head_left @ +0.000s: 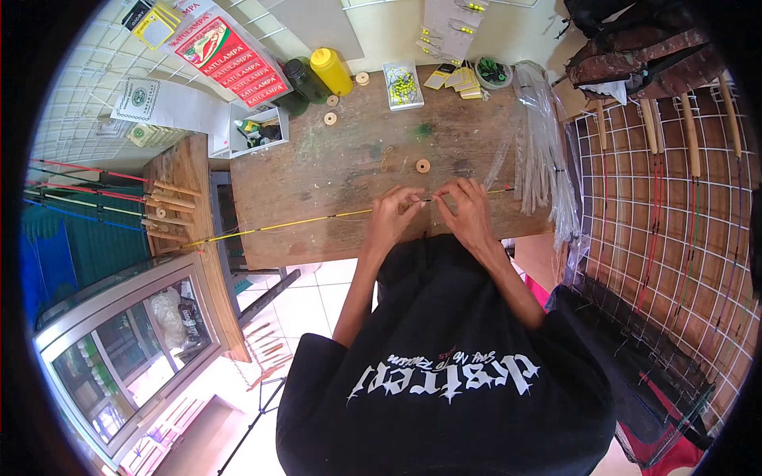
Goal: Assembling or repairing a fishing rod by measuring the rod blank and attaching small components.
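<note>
A thin yellow fishing rod point(288, 220) lies across the front of the wooden table, running from the far left past both hands to a reddish tip on the right. My left hand point(390, 216) pinches it between thumb and fingers. Close beside, my right hand point(467, 208) has thumb and forefinger closed at the same rod, by a short dark band between the hands. A fine pale thread seems to run below the rod, left of my left hand. Whether the right fingertips also grip thread is too small to tell.
On the wooden table point(317, 170) lie a cork ring point(423, 166), a small loop of yellow cord point(386, 159) and clear plastic sleeves point(540, 143). Farther back stand a white box of yellow-green beads point(404, 86) and a yellow bottle point(330, 70). Several rods with wooden handles point(171, 202) rest at left.
</note>
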### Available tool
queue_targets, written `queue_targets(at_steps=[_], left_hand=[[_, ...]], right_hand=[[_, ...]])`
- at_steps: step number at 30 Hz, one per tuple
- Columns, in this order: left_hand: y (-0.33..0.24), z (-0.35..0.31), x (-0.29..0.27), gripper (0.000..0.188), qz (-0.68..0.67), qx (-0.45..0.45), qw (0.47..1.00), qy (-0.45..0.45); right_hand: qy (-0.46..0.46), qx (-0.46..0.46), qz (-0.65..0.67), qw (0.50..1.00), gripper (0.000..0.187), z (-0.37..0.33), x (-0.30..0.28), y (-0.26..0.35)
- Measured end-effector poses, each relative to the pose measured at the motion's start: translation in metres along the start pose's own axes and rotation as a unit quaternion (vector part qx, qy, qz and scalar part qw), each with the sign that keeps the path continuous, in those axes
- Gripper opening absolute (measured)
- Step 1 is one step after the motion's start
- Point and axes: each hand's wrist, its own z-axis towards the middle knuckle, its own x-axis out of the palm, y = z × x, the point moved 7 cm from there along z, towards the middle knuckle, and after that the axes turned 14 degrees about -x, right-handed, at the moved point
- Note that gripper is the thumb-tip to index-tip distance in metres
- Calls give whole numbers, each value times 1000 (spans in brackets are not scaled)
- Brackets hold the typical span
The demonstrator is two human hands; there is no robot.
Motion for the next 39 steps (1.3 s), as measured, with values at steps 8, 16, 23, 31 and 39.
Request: queue_targets(at_steps=[8,16,23,31,39], left_hand=[[2,2,-1,27,-8,-22,1000,6],[3,4,-1,28,-2,-15,1000,3],[1,2,-1,27,3,-20,1000,4],[-1,2,-2,18,21,-39,999,15],[-1,2,-1,20,-13,-34,999,11]], right_hand=[[7,-13,0,1000,11,-2,-11,4],[13,-27,-9,1000,14,-5,-8,2],[9,-38,-16,999,14,-3,-6,6],[15,-56,-23,998,12,0,0,9],[15,-62,-20,998,12,0,2,8]])
